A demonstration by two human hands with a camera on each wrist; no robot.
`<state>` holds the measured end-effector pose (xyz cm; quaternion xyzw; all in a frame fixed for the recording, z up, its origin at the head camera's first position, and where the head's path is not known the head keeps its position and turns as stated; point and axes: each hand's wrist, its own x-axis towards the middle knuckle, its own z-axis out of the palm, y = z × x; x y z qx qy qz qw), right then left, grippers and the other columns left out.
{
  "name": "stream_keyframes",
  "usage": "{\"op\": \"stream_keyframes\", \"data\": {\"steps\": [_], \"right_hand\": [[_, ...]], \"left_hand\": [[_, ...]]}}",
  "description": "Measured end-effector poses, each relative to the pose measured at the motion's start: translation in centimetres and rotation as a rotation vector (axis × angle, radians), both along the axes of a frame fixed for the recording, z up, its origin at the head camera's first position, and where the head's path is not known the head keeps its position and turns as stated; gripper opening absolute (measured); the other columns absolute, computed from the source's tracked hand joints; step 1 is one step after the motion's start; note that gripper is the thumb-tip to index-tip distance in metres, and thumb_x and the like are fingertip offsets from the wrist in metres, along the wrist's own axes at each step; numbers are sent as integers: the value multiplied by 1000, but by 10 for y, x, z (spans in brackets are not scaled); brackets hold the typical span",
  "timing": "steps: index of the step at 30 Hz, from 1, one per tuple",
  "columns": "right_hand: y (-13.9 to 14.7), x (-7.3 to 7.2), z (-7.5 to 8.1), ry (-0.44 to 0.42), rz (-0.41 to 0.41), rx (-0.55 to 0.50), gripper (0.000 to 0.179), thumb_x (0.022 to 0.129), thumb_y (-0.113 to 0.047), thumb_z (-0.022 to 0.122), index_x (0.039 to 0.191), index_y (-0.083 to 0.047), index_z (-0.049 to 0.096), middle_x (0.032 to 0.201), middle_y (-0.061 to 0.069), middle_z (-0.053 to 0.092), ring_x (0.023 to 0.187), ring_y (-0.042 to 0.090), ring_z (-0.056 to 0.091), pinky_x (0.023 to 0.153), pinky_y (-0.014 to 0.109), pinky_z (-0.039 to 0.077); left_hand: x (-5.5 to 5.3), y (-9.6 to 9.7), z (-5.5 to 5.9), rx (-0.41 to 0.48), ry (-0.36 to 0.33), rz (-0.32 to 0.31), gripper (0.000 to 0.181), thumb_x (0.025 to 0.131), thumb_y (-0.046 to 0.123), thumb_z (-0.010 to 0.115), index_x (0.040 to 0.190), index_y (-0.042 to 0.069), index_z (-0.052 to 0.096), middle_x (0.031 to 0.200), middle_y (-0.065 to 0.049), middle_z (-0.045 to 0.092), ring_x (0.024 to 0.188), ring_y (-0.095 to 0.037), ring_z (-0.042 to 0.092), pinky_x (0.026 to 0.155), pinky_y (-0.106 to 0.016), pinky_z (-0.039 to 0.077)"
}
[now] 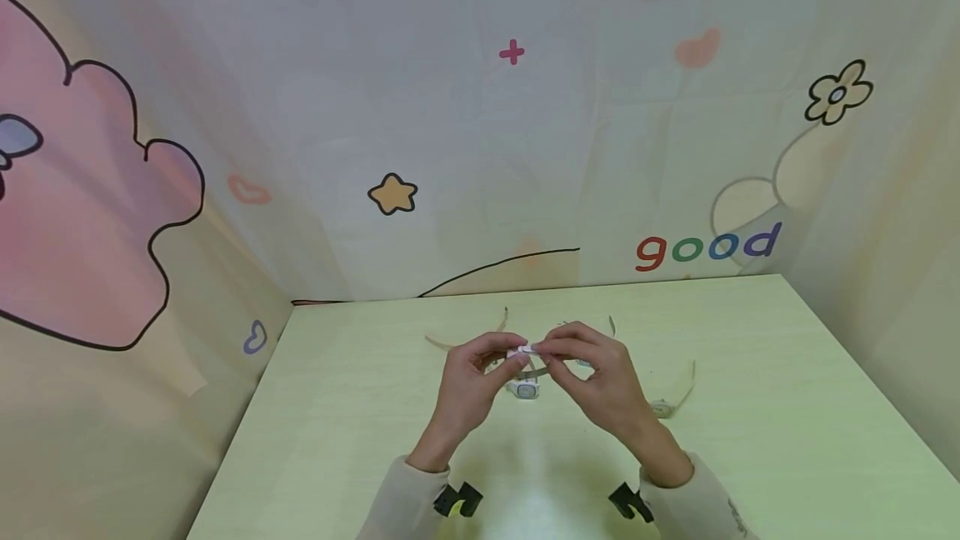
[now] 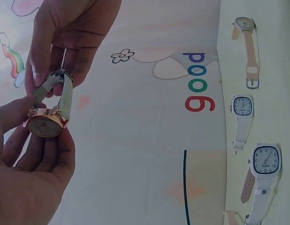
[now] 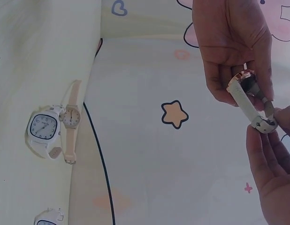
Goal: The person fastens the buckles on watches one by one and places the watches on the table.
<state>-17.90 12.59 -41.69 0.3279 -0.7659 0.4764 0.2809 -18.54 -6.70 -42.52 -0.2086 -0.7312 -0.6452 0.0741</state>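
Wristwatch (image 2: 45, 124), rose-gold with a white strap, is up above the counter (image 1: 337, 407) between both hands. Left to right on my feed: the left hand (image 1: 467, 386) has its grip pinched on the case, the right hand (image 1: 600, 373) its grip pinched on the strap end. My head view shows only a pale scrap between the fingers; both wrist views give me the rose-gold case. The right wrist view also shows a beige watch (image 3: 71, 117) just beside a square white watch (image 3: 43, 127); the left wrist view, a beige-strapped watch (image 2: 245, 23), buckle visible. Behind the pale yellow-green counter, a patterned cloth (image 1: 465, 123) carries an orange star (image 1: 393, 194), then "good" lettering (image 1: 712, 247).
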Motion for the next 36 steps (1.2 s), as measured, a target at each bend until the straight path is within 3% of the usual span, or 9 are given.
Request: {"op": "stream_keyframes", "data": {"steps": [5, 8, 15, 17, 20, 24, 27, 31, 36], "right_hand": [[2, 1, -1, -104, 0, 2, 22, 85, 0, 73, 105, -10, 72, 98, 0, 71, 84, 14, 70, 79, 17, 56], [3, 2, -2, -123, -15, 7, 20, 86, -1, 73, 103, -11, 72, 98, 0, 72, 84, 10, 69, 79, 17, 56], [1, 0, -2, 30, -22, -9, 23, 79, 8, 76, 96, -8, 77, 92, 4, 72, 84, 15, 66, 78, 10, 52], [1, 0, -2, 39, -19, -9, 23, 78, 7, 77, 95, -8, 77, 92, 4, 71, 84, 16, 66, 78, 10, 52], [0, 1, -1, -22, -8, -12, 25, 80, 4, 76, 103, -7, 75, 95, 5, 72, 84, 14, 68, 78, 12, 53], [0, 4, -4, -212, -1, -49, 36, 85, -4, 74, 120, -9, 66, 100, 7, 74, 87, 10, 70, 80, 16, 56], [-1, 5, -7, -320, -12, -87, 38, 87, -8, 74, 123, -12, 63, 98, 8, 75, 87, 7, 71, 80, 18, 56], [-4, 6, -6, -349, -17, -129, 35, 87, -8, 74, 120, -12, 63, 96, 8, 75, 84, 6, 70, 79, 19, 57], [-9, 6, -5, -302, -43, -140, 32, 87, -8, 74, 118, -11, 66, 95, 7, 75, 84, 8, 71, 78, 18, 57]], "left_hand": [[1, -1, 2, 14, -4, 13, 21, 90, 14, 72, 106, 2, 72, 103, -15, 71, 92, -9, 63, 93, -24, 52], [2, -1, 4, 21, -18, 15, 22, 90, 14, 72, 107, 1, 72, 104, -16, 71, 92, -9, 63, 93, -24, 52], [2, -2, 2, -21, -3, 1, 21, 91, 16, 71, 108, 5, 74, 102, -13, 73, 92, -9, 65, 91, -31, 53], [1, -2, 1, -33, 3, -4, 20, 91, 17, 71, 107, 7, 74, 99, -12, 73, 91, -8, 65, 89, -30, 54], [1, -2, 0, -20, -5, 0, 19, 90, 16, 71, 107, 8, 75, 98, -13, 73, 89, -8, 67, 87, -29, 55], [0, -1, 0, 65, -37, 46, 19, 90, 16, 72, 107, 7, 73, 102, -15, 72, 89, -9, 69, 80, -26, 58], [0, -1, 0, 124, -50, 88, 19, 89, 15, 73, 106, 6, 72, 103, -17, 71, 90, -9, 69, 76, -25, 59], [1, 1, 1, 158, -58, 107, 18, 89, 13, 73, 105, 4, 70, 103, -19, 70, 91, -10, 69, 75, -25, 58], [2, 3, 1, 172, -75, 75, 22, 89, 13, 73, 108, 2, 68, 104, -21, 68, 92, -10, 69, 79, -26, 59]]}}
